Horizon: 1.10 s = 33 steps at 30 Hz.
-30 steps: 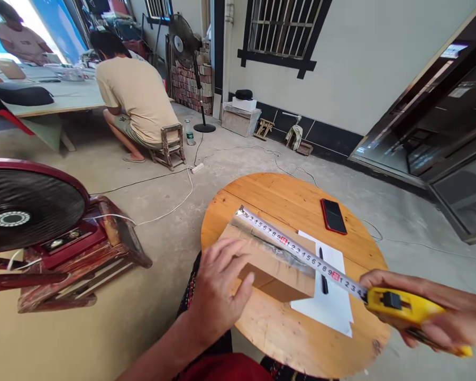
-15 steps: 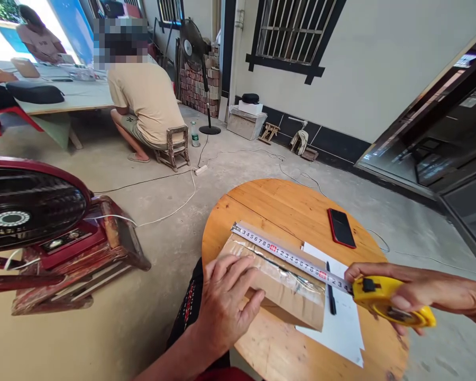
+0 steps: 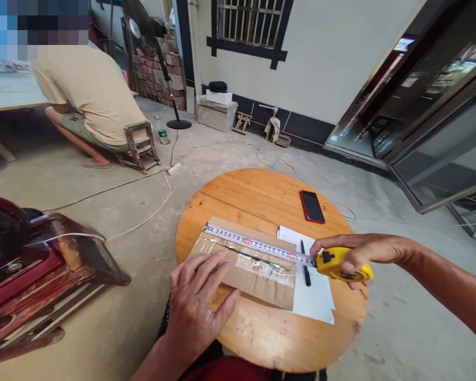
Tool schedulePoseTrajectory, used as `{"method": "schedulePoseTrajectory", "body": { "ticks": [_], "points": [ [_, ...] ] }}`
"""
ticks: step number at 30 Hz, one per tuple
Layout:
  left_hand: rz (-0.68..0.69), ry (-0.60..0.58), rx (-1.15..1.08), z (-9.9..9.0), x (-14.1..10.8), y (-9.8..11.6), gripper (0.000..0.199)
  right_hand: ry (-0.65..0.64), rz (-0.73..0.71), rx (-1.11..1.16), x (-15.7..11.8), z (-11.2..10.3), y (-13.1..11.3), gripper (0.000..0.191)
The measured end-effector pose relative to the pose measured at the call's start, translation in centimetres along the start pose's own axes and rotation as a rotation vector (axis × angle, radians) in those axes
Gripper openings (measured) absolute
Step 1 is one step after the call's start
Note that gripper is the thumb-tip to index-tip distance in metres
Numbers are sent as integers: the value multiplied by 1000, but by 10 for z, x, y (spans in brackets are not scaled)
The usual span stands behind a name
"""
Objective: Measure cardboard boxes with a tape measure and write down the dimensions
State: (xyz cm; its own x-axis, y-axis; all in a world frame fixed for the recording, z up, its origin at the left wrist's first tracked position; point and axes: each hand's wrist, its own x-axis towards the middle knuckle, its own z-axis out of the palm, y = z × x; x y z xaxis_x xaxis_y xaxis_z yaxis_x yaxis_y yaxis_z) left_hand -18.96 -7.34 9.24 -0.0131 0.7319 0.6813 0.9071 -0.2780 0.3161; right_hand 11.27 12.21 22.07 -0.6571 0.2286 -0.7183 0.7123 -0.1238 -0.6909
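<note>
A flat brown cardboard package (image 3: 262, 283) with clear tape lies on the round wooden table (image 3: 277, 344). My left hand (image 3: 200, 299) rests on its near left part, fingers spread and holding nothing. The yellow tape measure (image 3: 344, 264) is gripped in my right hand (image 3: 360, 254), past the package's right end. Its extended blade (image 3: 257, 244) runs along the far side of the package, with the end hook at the far left corner. White paper (image 3: 315, 299) lies partly under the package, and a black pen (image 3: 305, 263) is on it.
A red-edged phone (image 3: 312, 206) lies at the table's back right. A red fan (image 3: 8, 248) stands on a wooden stand at left. Cables (image 3: 166, 196) cross the floor. Behind sits a person (image 3: 91, 95) on a small chair, near a standing fan (image 3: 158, 58).
The view has swung to the right, so the table and both hands appear further left. The blade still lies across the package, and my right hand still holds the tape measure.
</note>
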Motion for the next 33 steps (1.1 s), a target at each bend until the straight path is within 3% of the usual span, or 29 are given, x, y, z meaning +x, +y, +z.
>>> {"method": "schedulePoseTrajectory", "body": {
  "ticks": [7, 17, 21, 24, 29, 33],
  "points": [
    [62, -2, 35, 0, -2, -2, 35, -24, 95, 132, -2, 6, -8, 56],
    [54, -4, 34, 0, -1, -3, 36, 3, 58, 128, -2, 6, -2, 57],
    [56, -16, 46, -3, 0, -3, 35, 72, -39, 186, -7, 13, 13, 61],
    [17, -11, 88, 0, 5, 1, 30, 166, -105, 260, -15, 34, 27, 67],
    [-98, 47, 123, 17, 26, 13, 16, 228, -58, 423, -27, 95, 45, 79],
    [-114, 67, 87, 27, 39, 14, 11, 305, -13, 528, -23, 132, 67, 86]
  ]
}}
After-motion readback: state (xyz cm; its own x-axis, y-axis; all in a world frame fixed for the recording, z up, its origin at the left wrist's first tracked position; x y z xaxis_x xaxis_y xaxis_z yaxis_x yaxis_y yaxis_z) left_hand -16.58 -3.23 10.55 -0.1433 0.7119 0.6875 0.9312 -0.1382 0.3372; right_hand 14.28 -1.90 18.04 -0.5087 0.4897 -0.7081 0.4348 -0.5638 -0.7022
